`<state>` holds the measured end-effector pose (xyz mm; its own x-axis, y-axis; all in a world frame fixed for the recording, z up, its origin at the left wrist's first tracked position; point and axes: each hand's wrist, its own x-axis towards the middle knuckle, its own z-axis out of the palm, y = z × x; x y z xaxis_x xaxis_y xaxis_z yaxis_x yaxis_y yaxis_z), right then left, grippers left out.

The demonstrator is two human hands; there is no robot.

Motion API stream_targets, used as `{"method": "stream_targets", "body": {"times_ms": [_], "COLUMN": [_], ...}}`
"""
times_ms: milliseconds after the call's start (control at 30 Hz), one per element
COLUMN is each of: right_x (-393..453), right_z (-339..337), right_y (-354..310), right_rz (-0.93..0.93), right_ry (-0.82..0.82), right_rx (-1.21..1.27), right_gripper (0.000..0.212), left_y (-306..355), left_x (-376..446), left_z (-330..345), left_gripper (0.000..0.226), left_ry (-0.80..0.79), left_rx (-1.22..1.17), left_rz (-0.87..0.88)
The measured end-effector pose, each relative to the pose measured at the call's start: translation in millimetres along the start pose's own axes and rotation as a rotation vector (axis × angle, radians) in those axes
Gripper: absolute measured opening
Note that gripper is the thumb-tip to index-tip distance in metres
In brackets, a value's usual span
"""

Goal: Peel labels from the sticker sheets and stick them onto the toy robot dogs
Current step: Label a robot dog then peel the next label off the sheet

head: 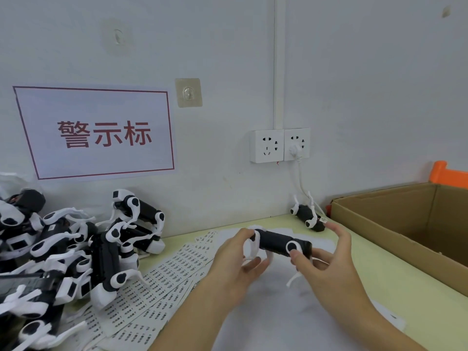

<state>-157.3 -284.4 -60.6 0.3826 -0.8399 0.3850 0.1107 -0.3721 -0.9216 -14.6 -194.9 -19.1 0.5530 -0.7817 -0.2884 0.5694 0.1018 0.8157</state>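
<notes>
Dog (pixel 277 243) held above table (pixel 395 279) mid-span, toward back edge. Left hand (pixel 234 264) gripping its left end, fingers curled round white legs. Right hand (pixel 326 264) pinching right end with thumb; index raised, label (pixel 324 219) stuck on fingertip. Sheets (pixel 162 279) fanned flat left of hands. Dog pile (pixel 63 254) at left edge. One more dog (pixel 307 215) at back edge, beside box (pixel 410 224).
</notes>
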Motion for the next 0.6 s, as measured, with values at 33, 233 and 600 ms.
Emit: {"method": "stream_targets", "body": {"times_ms": [33,233,600], "right_x": [2.7,7.5,-1.6], "right_z": [-2.7,-8.5,-3.3], "right_y": [0.4,4.6,-2.7], "right_rz": [0.021,0.085,0.213], "right_ry": [0.015,-0.04,-0.469], "right_rx": [0.002,-0.018,0.17], "right_gripper": [0.062,0.056,0.062], "left_y": [1.8,5.5,26.4], "left_x": [0.8,3.4,-13.3], "left_z": [-0.9,-4.0,-3.5], "left_gripper": [0.006,0.03,0.031], "left_ry": [0.041,0.034,-0.315], "left_rx": [0.062,0.809,1.875], "left_rz": [0.006,0.494,0.498]}}
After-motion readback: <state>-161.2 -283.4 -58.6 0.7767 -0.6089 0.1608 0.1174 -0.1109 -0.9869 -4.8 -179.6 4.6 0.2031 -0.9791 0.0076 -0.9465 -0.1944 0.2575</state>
